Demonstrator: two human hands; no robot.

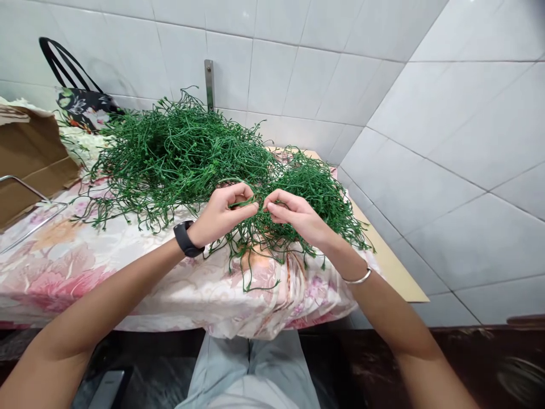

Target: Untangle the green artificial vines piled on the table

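Observation:
A big heap of thin green plastic stems lies on a table covered with a floral cloth. A smaller clump of the same stems lies to its right. My left hand, with a black band on the wrist, pinches a green stem between thumb and fingers. My right hand, with a thin bracelet on the wrist, is closed on the other end of the stem. Both hands meet over the front of the smaller clump.
A brown cardboard box and a metal wire frame stand at the left. A floral bag with black handles leans on the tiled wall behind. The wall closes in on the right. My knees sit under the table edge.

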